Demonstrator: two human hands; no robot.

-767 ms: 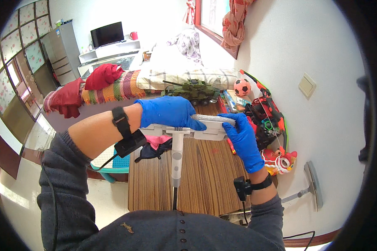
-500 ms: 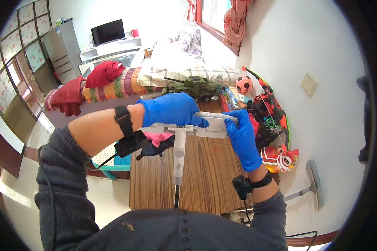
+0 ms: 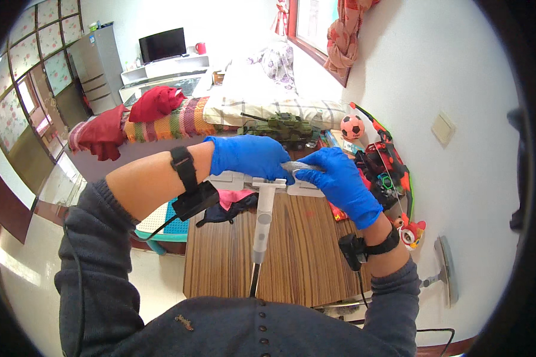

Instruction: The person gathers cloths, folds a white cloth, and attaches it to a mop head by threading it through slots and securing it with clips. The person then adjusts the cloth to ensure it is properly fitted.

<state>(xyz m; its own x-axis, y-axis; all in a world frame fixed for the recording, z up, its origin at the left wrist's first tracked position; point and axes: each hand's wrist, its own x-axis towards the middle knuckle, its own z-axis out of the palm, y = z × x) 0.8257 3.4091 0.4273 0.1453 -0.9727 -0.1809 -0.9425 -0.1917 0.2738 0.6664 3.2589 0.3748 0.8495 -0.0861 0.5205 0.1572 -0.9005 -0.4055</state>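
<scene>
Above the desk (image 3: 315,262), both blue-gloved hands hold a grey T-shaped toy (image 3: 263,205) in the air. Left hand (image 3: 248,156) is clenched over the top bar's middle, while right hand (image 3: 338,181) grips that bar's right end (its fingers wrapped around a grey tip). A long stem hangs down toward the person's chest. Behind the hands, a toy tank (image 3: 280,126) and a ball (image 3: 352,127) sit near the wall.
</scene>
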